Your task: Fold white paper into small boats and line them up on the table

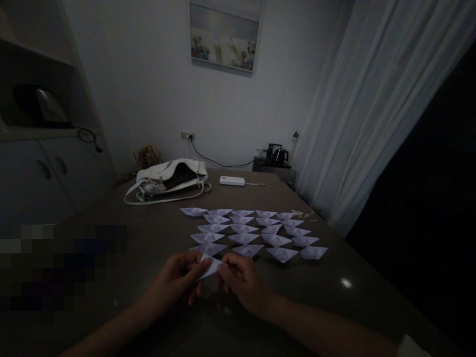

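Note:
A small piece of folded white paper [211,267] is held just above the near part of the table. My left hand [182,277] pinches its left side between thumb and fingers. On the right, my right hand [243,282] grips the paper's other edge with thumb and forefinger. Right behind my hands stand several rows of folded paper boats [243,238], all white and spaced closely. The nearest boat on the left [208,248] is partly covered by my left hand.
The dark table [297,302] spreads around my hands. Beyond the boats lie a white handbag [178,171] and a white power bank [232,181] with a short cable. Dried bits [302,213] lie near the right edge. A sheer curtain [345,114] hangs at right.

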Demonstrator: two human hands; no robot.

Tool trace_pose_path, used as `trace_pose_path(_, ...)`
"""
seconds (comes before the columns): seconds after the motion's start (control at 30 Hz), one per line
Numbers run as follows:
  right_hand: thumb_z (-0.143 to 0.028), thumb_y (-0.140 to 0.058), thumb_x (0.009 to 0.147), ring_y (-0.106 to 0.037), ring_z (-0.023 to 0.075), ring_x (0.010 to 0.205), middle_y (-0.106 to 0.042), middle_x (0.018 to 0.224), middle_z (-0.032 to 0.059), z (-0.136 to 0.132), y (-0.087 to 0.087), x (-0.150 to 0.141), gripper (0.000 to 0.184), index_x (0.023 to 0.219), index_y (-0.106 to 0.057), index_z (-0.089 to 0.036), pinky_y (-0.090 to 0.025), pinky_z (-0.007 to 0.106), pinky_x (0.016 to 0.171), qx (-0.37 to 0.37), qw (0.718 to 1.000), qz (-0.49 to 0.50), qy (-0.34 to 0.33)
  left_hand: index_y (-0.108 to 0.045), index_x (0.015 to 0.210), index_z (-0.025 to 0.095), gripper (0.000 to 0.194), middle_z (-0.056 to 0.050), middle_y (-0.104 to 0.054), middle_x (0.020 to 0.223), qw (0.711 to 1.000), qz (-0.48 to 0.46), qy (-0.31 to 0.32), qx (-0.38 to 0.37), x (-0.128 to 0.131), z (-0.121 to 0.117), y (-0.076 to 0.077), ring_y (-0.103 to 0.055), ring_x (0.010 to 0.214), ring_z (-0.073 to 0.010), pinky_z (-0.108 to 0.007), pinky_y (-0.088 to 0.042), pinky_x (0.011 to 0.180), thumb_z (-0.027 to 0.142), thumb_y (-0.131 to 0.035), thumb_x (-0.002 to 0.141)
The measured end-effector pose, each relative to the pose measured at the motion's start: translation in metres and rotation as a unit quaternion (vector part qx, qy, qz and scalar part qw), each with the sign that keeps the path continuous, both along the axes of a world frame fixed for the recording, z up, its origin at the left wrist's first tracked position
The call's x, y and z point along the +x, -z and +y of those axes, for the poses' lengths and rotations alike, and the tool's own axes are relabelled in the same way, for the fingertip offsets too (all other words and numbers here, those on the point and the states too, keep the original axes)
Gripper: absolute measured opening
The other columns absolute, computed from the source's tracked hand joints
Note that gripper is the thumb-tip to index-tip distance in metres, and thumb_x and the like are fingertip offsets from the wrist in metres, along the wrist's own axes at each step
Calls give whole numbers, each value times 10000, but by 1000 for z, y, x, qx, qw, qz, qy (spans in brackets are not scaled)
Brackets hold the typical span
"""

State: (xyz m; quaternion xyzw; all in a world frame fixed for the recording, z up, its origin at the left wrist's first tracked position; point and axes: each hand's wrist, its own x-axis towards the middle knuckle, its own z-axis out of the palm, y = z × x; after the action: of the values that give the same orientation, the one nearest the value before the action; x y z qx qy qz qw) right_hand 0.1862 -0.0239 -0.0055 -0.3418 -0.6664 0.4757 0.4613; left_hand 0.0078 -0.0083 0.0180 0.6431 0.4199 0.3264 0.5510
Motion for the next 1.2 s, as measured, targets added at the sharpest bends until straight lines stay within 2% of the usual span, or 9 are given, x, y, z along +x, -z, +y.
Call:
trace_pose_path(0.1, -564, -508, 905, -485, 87, 464, -559, 590, -12, 0, 3, 0, 439, 736, -577, -165, -349, 186, 441, -8, 1000, -21, -19, -553, 683, 168, 556, 42, -558, 439, 1000, 13, 7, -12, 1, -2, -2, -432, 313, -72, -160, -295, 335, 720, -614, 707)
trace_pose_path(0.27, -619, -426, 920, -433, 76, 416, -525, 522, -20, 1, 3, -1, 533, 683, -568, -163, -315, 181, 415, 0, 999, -35, 0, -568, 685, 168, 537, 42, -556, 440, 1000, 15, 13, -12, 2, -2, -1, -431, 310, -73, -164, -298, 331, 703, -614, 719)
trace_pose_path(0.57, -581, -406, 942, -424, 79, 389, -475, 467, -33, -1, 4, -1, 532, 626, -537, -173, -302, 190, 415, 19, 997, -64, 27, -583, 696, 160, 540, 38, -564, 424, 999, 17, 15, -25, 1, 0, 5, -428, 298, -69, -149, -281, 318, 698, -603, 739)
trace_pose_path(0.73, -480, -423, 960, -424, 80, 398, -463, 467, -37, -3, 3, 0, 469, 611, -511, -180, -301, 185, 419, 38, 996, -81, 21, -623, 732, 139, 516, 30, -594, 450, 997, -6, 65, -49, -1, 5, 11, -488, 328, -72, -143, -340, 340, 654, -642, 745)
trace_pose_path(0.87, -424, -431, 957, -416, 76, 398, -459, 466, -38, -4, 2, 0, 446, 586, -488, -183, -290, 181, 414, 47, 995, -89, 17, -643, 735, 129, 405, 20, -641, 509, 992, -6, 116, -59, -1, 4, 13, -537, 375, -72, -140, -398, 377, 522, -740, 722)
trace_pose_path(1.03, -371, -435, 953, -409, 70, 381, -453, 446, -43, -4, 3, 0, 431, 570, -487, -180, -286, 173, 402, 51, 995, -89, 11, -650, 746, 131, 346, 11, -660, 503, 988, -13, 128, -89, 1, 0, 9, -549, 364, -79, -134, -382, 354, 470, -720, 754)
trace_pose_path(1.2, -368, -436, 953, -410, 66, 372, -456, 440, -44, -2, 4, 0, 432, 574, -497, -170, -293, 163, 397, 61, 995, -77, 9, -648, 725, 124, 365, 6, -660, 482, 984, -39, 135, -112, 2, 0, 10, -548, 347, -77, -127, -384, 339, 476, -745, 718)
